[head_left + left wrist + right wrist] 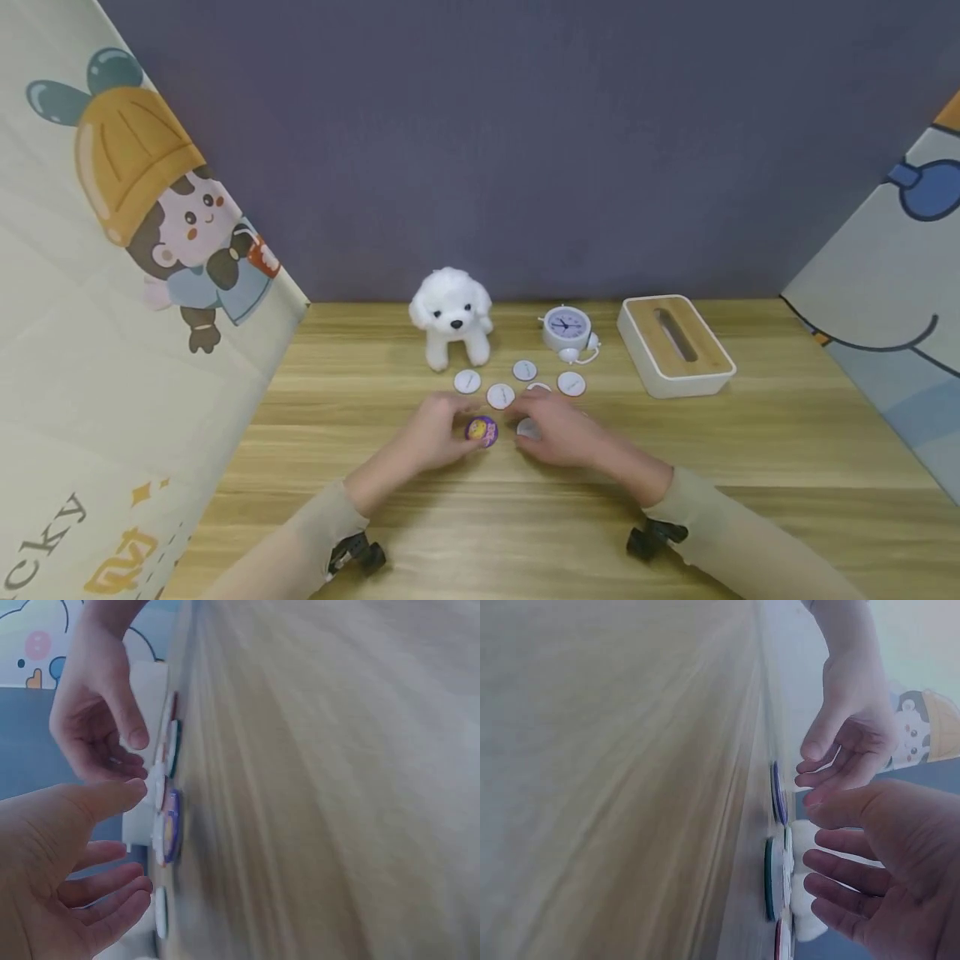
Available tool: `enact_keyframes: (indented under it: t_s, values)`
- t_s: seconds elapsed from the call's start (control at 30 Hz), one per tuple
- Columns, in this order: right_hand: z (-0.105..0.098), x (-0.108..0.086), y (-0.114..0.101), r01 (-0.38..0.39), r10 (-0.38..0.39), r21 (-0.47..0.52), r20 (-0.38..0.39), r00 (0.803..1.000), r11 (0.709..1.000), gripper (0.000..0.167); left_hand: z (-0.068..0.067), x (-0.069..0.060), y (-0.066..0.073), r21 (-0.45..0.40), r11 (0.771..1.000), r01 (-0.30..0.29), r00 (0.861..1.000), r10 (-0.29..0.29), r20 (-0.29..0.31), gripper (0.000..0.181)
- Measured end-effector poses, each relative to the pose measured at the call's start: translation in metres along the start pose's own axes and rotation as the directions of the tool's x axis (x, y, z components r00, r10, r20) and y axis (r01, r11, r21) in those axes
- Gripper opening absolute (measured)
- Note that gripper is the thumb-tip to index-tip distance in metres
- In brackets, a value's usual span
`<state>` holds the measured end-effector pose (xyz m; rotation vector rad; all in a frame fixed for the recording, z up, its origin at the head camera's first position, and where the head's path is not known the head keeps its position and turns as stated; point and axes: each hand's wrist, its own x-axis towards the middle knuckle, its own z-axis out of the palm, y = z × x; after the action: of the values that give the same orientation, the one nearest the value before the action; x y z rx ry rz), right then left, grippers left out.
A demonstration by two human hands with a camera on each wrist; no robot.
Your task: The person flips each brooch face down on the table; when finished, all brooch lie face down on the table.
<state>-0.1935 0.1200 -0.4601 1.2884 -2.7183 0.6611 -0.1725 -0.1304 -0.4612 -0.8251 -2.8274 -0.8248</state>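
Note:
My left hand (437, 432) hovers over the table, thumb and fingers apart and slightly bent, around a purple round disc (482, 430) with a yellow cartoon figure. The wrist views show nothing in its grasp. Facing it, my right hand (561, 428) is held the same way above a white disc (528, 428) that it partly covers. More white discs with small print lie beyond the hands, among them one near the middle (500, 396), one at left (467, 382), one farther back (525, 370) and one at right (572, 383). Side-on, a disc (773, 879) shows a green edge.
Behind the discs sits a white plush dog (450, 317). A white alarm clock (567, 327) lies tilted back to its right. Farther right is a white tissue box (678, 346) with a wooden lid. A dark wall (525, 150) rises at the table's back edge.

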Motion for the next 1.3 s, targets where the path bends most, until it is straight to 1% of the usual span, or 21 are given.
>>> enact_keyframes:
  t_s: [0.07,0.13,0.2,0.33,0.43,0.53,0.6,0.7,0.77,0.83,0.9,1.0,1.07,1.13,1.2,1.3]
  values:
    - [0.003,0.003,-0.003,0.001,-0.001,0.015,0.01,1.0,1.0,0.033,0.002,-0.004,-0.004,0.006,1.0,0.0,1.0,0.0,0.009,0.047]
    - [0.006,0.007,-0.006,-0.003,0.002,0.027,0.024,1.0,1.0,0.033,0.003,-0.007,-0.006,0.002,1.0,-0.012,1.0,0.011,0.007,0.046]
    - [0.009,0.011,-0.009,-0.004,0.004,0.017,0.035,0.999,1.0,0.032,0.005,-0.009,-0.008,0.006,1.0,-0.02,1.0,0.02,0.003,0.045]
    - [0.014,0.014,-0.012,-0.028,0.028,0.009,0.061,0.998,1.0,0.032,0.012,-0.011,-0.008,0.013,0.999,-0.048,0.999,0.048,-0.02,0.044]
    - [0.015,0.015,-0.014,-0.055,0.054,0.019,0.07,0.996,0.998,0.034,0.017,-0.011,-0.007,0.011,0.998,-0.069,0.996,0.07,-0.056,0.04]
    - [0.017,0.016,-0.015,-0.068,0.066,0.025,0.069,0.995,0.997,0.035,0.021,-0.01,-0.007,-0.007,0.998,-0.061,0.994,0.06,-0.086,0.036]
    - [0.017,0.017,-0.016,-0.076,0.073,0.035,0.066,0.995,0.997,0.035,0.021,-0.009,-0.006,-0.024,0.999,-0.036,0.996,0.034,-0.088,0.035]
    - [0.019,0.018,-0.014,-0.075,0.073,0.063,0.023,0.997,0.995,0.03,0.021,-0.009,-0.006,-0.061,0.998,-0.006,0.997,0.001,-0.079,0.033]
    - [0.02,0.018,-0.011,-0.07,0.072,0.08,-0.021,0.997,0.994,0.028,0.019,-0.009,-0.006,-0.082,0.997,0.001,0.996,-0.008,-0.086,0.031]
    - [0.019,0.018,-0.007,-0.06,0.068,0.104,-0.075,0.995,0.993,0.026,0.018,-0.009,-0.005,-0.098,0.995,0.0,0.994,-0.011,-0.106,0.029]
    - [0.016,0.017,-0.003,-0.066,0.081,0.142,-0.106,0.991,0.988,0.025,0.017,-0.008,-0.004,-0.11,0.994,-0.007,0.991,-0.008,-0.137,0.026]
    - [0.011,0.015,-0.001,-0.081,0.11,0.212,-0.13,0.985,0.974,0.022,0.015,-0.006,-0.002,-0.128,0.991,-0.027,0.979,0.0,-0.203,0.02]
    - [0.008,0.015,0.0,-0.086,0.124,0.237,-0.15,0.981,0.968,0.019,0.015,-0.005,0.0,-0.145,0.988,-0.05,0.965,0.01,-0.26,0.016]
    - [0.005,0.015,-0.001,-0.086,0.133,0.248,-0.179,0.975,0.965,0.017,0.013,-0.004,0.001,-0.165,0.984,-0.071,0.947,0.014,-0.321,0.013]
    - [0.003,0.016,-0.002,-0.074,0.132,0.256,-0.217,0.967,0.964,0.014,0.011,-0.003,0.002,-0.185,0.979,-0.089,0.923,0.011,-0.385,0.013]
    - [0.001,0.017,-0.004,-0.053,0.126,0.279,-0.25,0.96,0.959,0.01,0.007,-0.001,0.005,-0.21,0.972,-0.102,0.892,-0.004,-0.452,0.014]
